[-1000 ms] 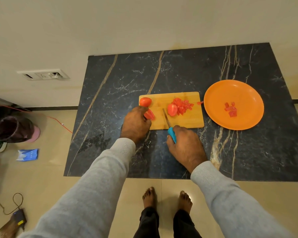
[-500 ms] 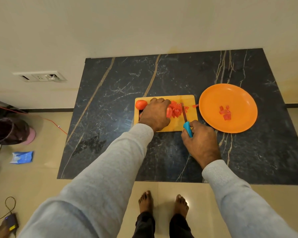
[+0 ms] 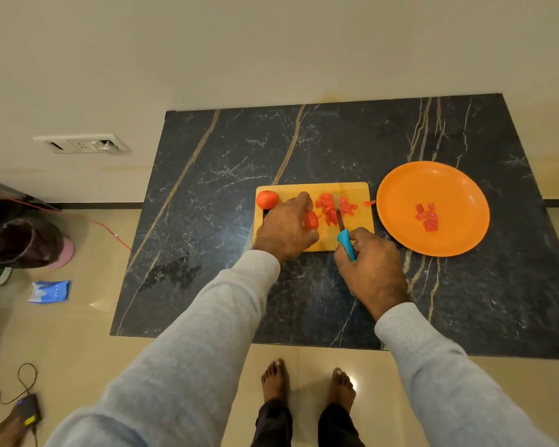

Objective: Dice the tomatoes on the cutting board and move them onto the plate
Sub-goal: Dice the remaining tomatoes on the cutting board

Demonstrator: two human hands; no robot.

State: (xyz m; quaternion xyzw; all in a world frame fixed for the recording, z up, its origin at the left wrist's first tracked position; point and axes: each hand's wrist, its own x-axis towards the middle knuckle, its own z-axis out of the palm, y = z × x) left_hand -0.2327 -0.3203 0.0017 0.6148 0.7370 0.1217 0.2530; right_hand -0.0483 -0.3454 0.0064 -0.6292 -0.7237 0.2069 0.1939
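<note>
A tomato half (image 3: pixel 311 220) is pinched between the thumb and curled fingers of the left hand (image 3: pixel 286 232) over the cutting board (image 3: pixel 362 191); whether it touches the wood cannot be told. A knife (image 3: pixel 344 235) is gripped by its blue handle in the right hand (image 3: pixel 373 269), and its blade is laid through the diced tomato (image 3: pixel 326 206) just right of the held half. A whole tomato (image 3: pixel 267 199) is seen just left of the left hand's fingertips. Right of the knife hand, a few cut pieces (image 3: pixel 427 217) are lying on the plate (image 3: pixel 397 195).
</note>
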